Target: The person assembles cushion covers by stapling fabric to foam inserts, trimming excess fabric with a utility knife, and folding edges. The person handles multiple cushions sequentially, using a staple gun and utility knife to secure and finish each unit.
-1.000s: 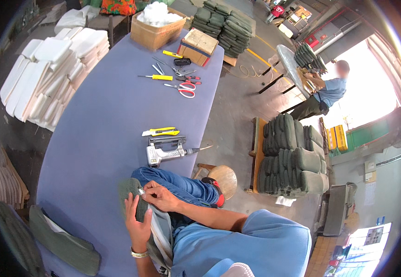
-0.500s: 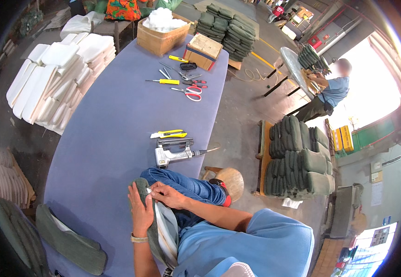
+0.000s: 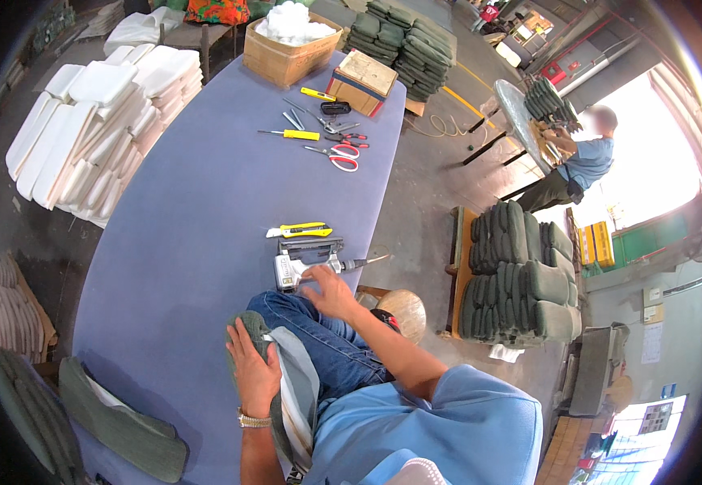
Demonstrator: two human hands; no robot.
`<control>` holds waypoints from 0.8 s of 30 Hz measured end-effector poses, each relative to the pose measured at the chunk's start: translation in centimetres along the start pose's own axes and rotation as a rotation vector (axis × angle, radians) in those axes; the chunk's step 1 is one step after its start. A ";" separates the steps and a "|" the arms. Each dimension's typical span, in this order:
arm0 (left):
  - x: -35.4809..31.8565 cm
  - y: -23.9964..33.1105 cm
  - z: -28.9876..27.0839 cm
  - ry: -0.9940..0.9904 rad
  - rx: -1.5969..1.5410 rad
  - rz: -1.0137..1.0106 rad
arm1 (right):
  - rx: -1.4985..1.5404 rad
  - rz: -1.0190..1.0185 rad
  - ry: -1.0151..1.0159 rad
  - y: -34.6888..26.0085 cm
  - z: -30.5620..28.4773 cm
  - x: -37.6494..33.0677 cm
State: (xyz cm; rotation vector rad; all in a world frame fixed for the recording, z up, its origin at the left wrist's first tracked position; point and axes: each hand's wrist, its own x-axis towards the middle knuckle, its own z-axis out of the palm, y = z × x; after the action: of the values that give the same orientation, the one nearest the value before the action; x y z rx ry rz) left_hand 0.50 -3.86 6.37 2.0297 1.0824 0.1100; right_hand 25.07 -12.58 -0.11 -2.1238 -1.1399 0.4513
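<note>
My left hand (image 3: 255,368) holds a cushion (image 3: 247,323) covered in dark grey-green fabric against my lap, its fingers laid over the cover. The pale underside of the cushion faces my body, with the loose cover edge beside it. My right hand (image 3: 330,293) is off the cushion, above my jeans, and its fingers reach to the handle of a silver and black staple gun (image 3: 290,267) lying on the table. Those fingers are apart and not wrapped round the handle. Just beyond the gun lies a yellow utility knife (image 3: 301,230).
On the blue-grey table (image 3: 181,242) are red-handled scissors (image 3: 343,162), pliers, a yellow screwdriver (image 3: 298,134) and a carton (image 3: 286,52) of white stuffing. Another covered cushion (image 3: 124,420) lies at left. White foam pads (image 3: 100,121) and covered cushions (image 3: 520,275) stand stacked around. A co-worker (image 3: 585,162) works at another table.
My right hand has let go of the cushion's edge and moved away from me to the staple gun. The left hand stays on the cushion.
</note>
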 end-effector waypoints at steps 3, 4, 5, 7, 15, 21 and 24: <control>0.2 1.3 -0.1 -0.015 0.018 -0.005 | -0.341 -0.003 -0.082 4.1 0.7 1.3; 0.4 1.4 0.0 -0.013 0.024 -0.012 | -0.436 -0.135 -0.105 5.4 1.0 1.7; 0.4 1.5 0.0 -0.012 0.028 -0.022 | -0.456 -0.127 -0.118 5.8 1.5 2.2; 0.8 1.4 0.2 0.001 0.033 -0.012 | -0.504 -0.113 -0.148 6.3 2.6 4.1; 0.4 2.1 -0.6 0.020 0.078 -0.101 | -0.342 0.094 -0.390 -1.4 -4.3 6.9; 0.0 1.5 -0.7 -0.008 0.095 -0.187 | 0.042 0.048 -0.341 -8.4 -8.7 1.1; 0.0 1.2 -0.3 -0.005 0.084 -0.172 | 0.220 -0.153 -0.447 -10.0 -9.5 -0.7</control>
State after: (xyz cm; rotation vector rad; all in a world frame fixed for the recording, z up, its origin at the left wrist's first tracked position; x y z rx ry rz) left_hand 1.24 -4.05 7.38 1.9997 1.2723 -0.0293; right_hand 24.23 -13.10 13.68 -1.7756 -1.4119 0.9662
